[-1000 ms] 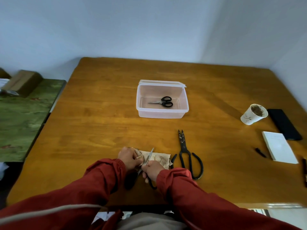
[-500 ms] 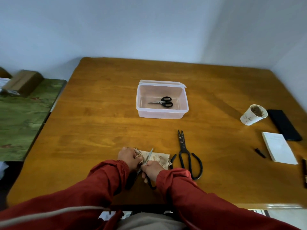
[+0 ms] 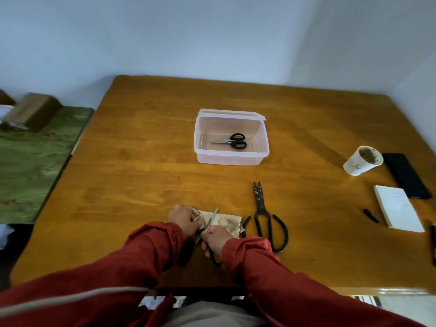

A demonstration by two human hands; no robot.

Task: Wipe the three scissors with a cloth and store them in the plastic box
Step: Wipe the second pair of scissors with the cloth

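Wooden table fills the view; the box stands mid-table with one pair already inside. Just right of the cloth lie the shears, waiting. The left hand pinches cloth round a blade; the right hand grips the handle of the scissors, second of three, I judge. Their long axis runs outward from the body, tip toward the box, which is well apart and ahead; the right hand is nearer for the carry.
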